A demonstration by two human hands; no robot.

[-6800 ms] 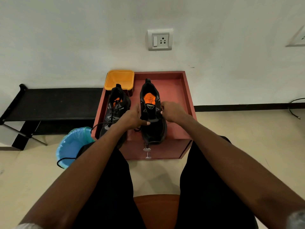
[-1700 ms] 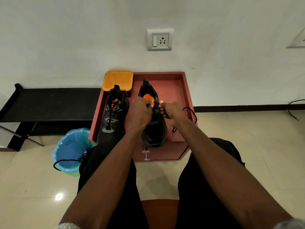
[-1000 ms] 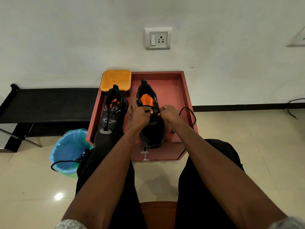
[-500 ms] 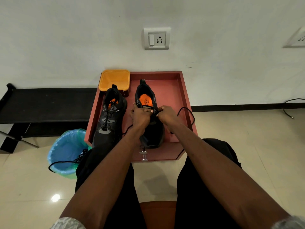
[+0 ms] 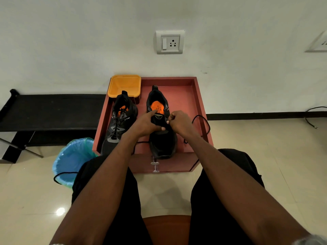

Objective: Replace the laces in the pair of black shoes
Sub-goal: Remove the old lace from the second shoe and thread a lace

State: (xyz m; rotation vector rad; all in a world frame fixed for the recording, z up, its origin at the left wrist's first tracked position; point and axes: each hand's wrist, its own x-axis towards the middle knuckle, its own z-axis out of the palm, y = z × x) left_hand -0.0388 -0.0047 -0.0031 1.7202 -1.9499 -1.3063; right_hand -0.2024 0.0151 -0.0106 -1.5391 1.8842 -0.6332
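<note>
Head view: the left hand [image 5: 145,124] gripped the tongue of the right shoe [image 5: 161,131] on the worktop [image 5: 198,96]; right hand [image 5: 178,123] fingers pinched the lace [image 5: 203,121]. A slack pinch risked the lace slipping back out of its eyelet.

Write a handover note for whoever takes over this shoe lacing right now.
Left hand grips the tongue of the right shoe. Right hand pinches the black lace at the eyelets; its slack loops over the red tray.
Left shoe stands beside it on the tray, laced.
Another black lace hangs over the blue bin.
Left: finish threading the right shoe.
</note>
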